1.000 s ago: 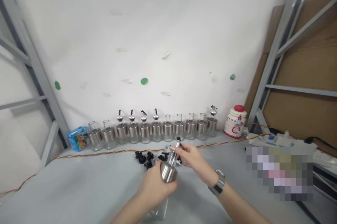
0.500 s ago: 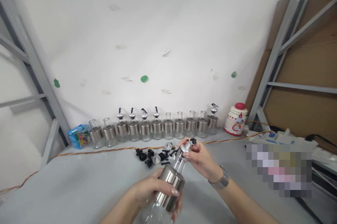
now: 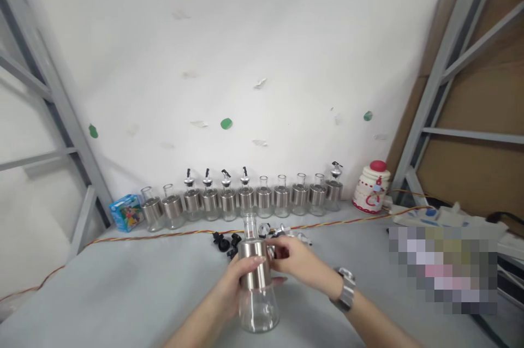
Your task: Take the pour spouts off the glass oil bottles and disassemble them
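My left hand (image 3: 239,277) is wrapped round the steel band of a glass oil bottle (image 3: 258,307), held nearly upright in front of me. The bottle's neck is open, with no pourer on it. Just right of the band, my right hand (image 3: 292,261) has its fingers curled, the tips partly behind the bottle. What they hold, if anything, is hidden. Beyond the hands, black stopper parts (image 3: 222,243) and silver-and-clear pourer pieces (image 3: 284,229) lie in a loose pile, partly covered by the bottle and right hand.
Along the wall stands a row of similar bottles (image 3: 210,203), some topped with pourers, others open. A blue box (image 3: 126,213) sits at the left end, a white jar with a red lid (image 3: 370,190) at the right. A twisted red-yellow wire (image 3: 164,234) crosses the table.
The bottle has gone from tilted to nearly upright. The pourer that my right hand held at its neck is no longer there. My right hand has moved down beside the steel band.
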Available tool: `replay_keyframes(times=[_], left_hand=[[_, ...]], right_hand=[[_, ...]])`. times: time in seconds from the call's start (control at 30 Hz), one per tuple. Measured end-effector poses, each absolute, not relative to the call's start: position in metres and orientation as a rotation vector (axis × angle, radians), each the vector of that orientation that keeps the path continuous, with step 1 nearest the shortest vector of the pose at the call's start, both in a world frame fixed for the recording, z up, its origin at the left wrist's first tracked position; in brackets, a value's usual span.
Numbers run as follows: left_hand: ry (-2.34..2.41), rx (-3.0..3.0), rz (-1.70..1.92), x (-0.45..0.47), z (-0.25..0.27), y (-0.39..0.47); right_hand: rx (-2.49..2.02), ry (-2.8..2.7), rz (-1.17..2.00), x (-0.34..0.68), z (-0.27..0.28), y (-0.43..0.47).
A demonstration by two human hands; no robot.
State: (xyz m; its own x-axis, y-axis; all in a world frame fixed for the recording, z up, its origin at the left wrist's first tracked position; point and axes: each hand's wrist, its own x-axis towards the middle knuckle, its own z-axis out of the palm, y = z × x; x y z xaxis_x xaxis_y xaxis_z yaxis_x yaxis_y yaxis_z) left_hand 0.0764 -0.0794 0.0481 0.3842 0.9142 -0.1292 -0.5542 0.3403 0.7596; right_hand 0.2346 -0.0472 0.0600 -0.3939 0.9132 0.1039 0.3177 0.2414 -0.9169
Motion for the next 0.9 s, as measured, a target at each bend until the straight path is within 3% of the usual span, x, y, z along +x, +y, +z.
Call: replay_keyframes(times=[0.07,0.23,0.43,0.57,0.67,0.9], left_hand=[[0.701,0.665,1.038,0.079,0.049,-0.078],[0.804,0.610,1.058,0.080,0.057,-0.072],[1.064,0.916,0.921,0.095,0.044,-0.083],[0.976,0.975,0.969,0.103,0.039,-0.083],[0.834,0.888,1.071,0.095,0.046,-0.074],[0.904,0.904,1.200,0.077,0.048,-0.061]], right_hand=[[-1.099,-1.851,1.110,0.230,0.059,-0.051],[-0.936,-1.577,1.449,0.243,0.072,-0.046],[-0.999,-1.491,1.369,0.235,0.073,-0.046],[-0.972,-1.352,1.325,0.229,0.075,-0.057],[-0.973,-1.319,1.094,0.247,0.092,-0.061],[-1.422,-1.228,0.011,0.357,0.116,-0.004]])
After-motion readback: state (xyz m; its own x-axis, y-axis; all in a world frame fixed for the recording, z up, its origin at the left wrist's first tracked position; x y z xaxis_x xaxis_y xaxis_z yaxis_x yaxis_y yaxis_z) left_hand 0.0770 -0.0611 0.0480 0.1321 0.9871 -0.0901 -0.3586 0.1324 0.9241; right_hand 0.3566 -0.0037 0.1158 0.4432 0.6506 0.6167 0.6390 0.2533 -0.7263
